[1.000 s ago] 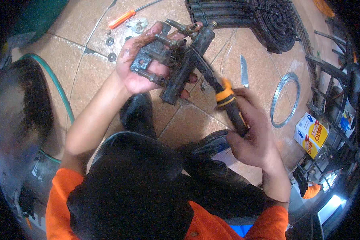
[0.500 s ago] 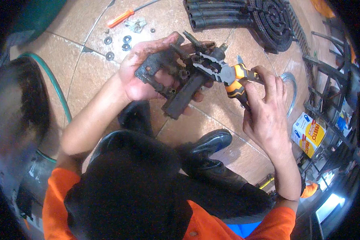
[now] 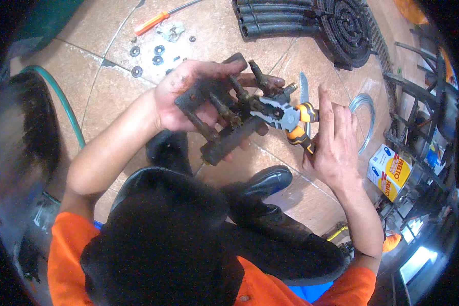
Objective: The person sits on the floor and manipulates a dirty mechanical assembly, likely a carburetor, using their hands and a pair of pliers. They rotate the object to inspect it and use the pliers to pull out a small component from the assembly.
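My left hand [image 3: 176,92] is wrapped around a grimy dark metal valve assembly [image 3: 232,140], a thick pipe with several small brass-tipped stems and a flat plate. It is held tilted above the floor. Some of my left fingers are hidden behind it. Combination pliers [image 3: 290,121] with yellow-and-black handles have their jaws on the assembly's right side, around a fitting I cannot make out clearly. My right hand [image 3: 336,150] grips the pliers by the handles, the index finger stretched upward off the upper handle.
On the tiled floor lie an orange-handled screwdriver [image 3: 152,23], several dark washers [image 3: 159,50], a crumpled rag [image 3: 172,31] and a serrated blade [image 3: 304,89]. A black round burner [image 3: 344,33] sits at the far right, above a coiled clear hose [image 3: 367,122]. A green hose [image 3: 69,104] runs along the left.
The valve assembly has tilted and dropped slightly, with the pliers moving down along with it. My right index finger has straightened away from the upper handle, and more of the serrated blade shows.
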Demonstrator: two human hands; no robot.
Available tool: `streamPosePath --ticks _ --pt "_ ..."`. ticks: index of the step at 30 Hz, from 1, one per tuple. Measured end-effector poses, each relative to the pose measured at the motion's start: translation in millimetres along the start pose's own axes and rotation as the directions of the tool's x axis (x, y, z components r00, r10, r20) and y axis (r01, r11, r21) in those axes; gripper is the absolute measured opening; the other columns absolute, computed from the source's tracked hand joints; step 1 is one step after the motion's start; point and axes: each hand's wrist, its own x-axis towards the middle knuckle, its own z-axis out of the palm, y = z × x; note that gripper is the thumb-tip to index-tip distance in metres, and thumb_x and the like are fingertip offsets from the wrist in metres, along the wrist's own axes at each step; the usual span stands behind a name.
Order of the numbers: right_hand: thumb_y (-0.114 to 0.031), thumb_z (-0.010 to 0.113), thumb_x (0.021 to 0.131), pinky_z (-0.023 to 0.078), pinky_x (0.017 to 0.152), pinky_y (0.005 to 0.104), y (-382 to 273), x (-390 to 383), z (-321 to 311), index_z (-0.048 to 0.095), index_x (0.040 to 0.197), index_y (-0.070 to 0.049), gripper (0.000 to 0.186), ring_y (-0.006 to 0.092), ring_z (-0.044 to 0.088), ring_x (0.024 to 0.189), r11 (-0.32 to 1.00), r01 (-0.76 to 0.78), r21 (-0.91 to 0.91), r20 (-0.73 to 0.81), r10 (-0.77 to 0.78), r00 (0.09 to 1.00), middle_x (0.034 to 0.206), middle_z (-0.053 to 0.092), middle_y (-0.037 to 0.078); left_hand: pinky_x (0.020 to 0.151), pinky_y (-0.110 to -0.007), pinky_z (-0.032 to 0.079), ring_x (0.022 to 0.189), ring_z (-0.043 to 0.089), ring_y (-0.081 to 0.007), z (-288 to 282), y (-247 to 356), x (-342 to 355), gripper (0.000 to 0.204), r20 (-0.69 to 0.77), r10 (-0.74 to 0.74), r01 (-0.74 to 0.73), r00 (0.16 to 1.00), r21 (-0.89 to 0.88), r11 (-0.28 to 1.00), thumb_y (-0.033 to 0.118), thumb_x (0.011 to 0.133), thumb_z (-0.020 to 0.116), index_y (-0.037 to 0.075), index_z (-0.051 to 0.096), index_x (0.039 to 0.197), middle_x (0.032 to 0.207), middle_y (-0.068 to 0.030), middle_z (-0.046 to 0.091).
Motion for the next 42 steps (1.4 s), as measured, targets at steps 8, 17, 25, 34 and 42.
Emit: streamPosePath --ticks 8,17,25,34,42 --pt "-0.009 0.076 0.058 0.043 0.087 0.0486 -8.1 -1.1 23.3 0.05 0.111 0.002 0.059 0.0379 0.055 0.098 0.992 -0.123 0.022 0.115 0.119 0.986 0.103 0.054 0.021 0.099 -0.043 0.049 0.118 0.061 -0.0282 -4.2 -24.2 9.4 0.06 -0.065 0.088 -0.082 0.994 0.082 0.993 0.043 0.102 0.042 0.01 0.035 0.152 0.138 -0.0175 0.055" --pt "-0.007 0.074 0.063 0.045 0.085 0.0509 -21.6 10.5 30.3 0.048 0.108 0.003 0.053 0.04 0.06 0.097 0.952 -0.276 0.135 0.202 0.246 0.948 0.1 0.06 0.023 0.08 -0.055 0.059 0.097 0.069 -0.0413 0.3 -26.0 11.2 0.073 -0.157 0.245 -0.224 0.957 0.14 0.964 0.051 0.099 0.043 0.011 0.022 0.156 0.142 -0.0176 0.05" --pt "-0.004 0.072 0.068 0.049 0.078 0.0509 -29.9 18.0 50.0 0.047 0.108 0.001 0.048 0.0456 0.063 0.091 0.867 -0.441 0.23 0.291 0.372 0.882 0.09 0.062 0.028 0.086 -0.042 0.057 0.102 0.068 -0.0283 -33.7 -28.1 7.0 0.06 -0.16 0.365 -0.329 0.917 0.21 0.92 0.046 0.101 0.044 0.012 0.037 0.15 0.128 -0.0153 0.061" --pt "0.005 0.061 0.073 0.051 0.08 0.0477 -20.3 8.0 58.1 0.05 0.099 0.001 0.029 0.047 0.062 0.089 0.759 -0.457 0.464 0.158 0.437 0.886 0.095 0.062 0.031 0.08 -0.041 0.058 0.106 0.067 -0.0323 -8.9 8.2 6.0 0.067 -0.155 0.672 -0.483 0.724 0.582 0.655 0.053 0.099 0.044 0.019 0.028 0.155 0.125 -0.0194 0.06" --pt "-0.001 0.051 0.061 0.048 0.093 0.0463 0.5 5.2 36.2 0.048 0.133 0.002 0.072 0.0322 0.061 0.107 -0.704 -0.639 0.31 0.673 -0.312 0.67 0.116 0.061 0.02 0.096 -0.06 0.05 0.113 0.061 -0.0423 6.8 13.6 4.4 0.062 -0.098 0.846 -0.634 0.525 0.619 0.465 0.05 0.102 0.036 0.017 0.027 0.154 0.132 -0.0259 0.054"
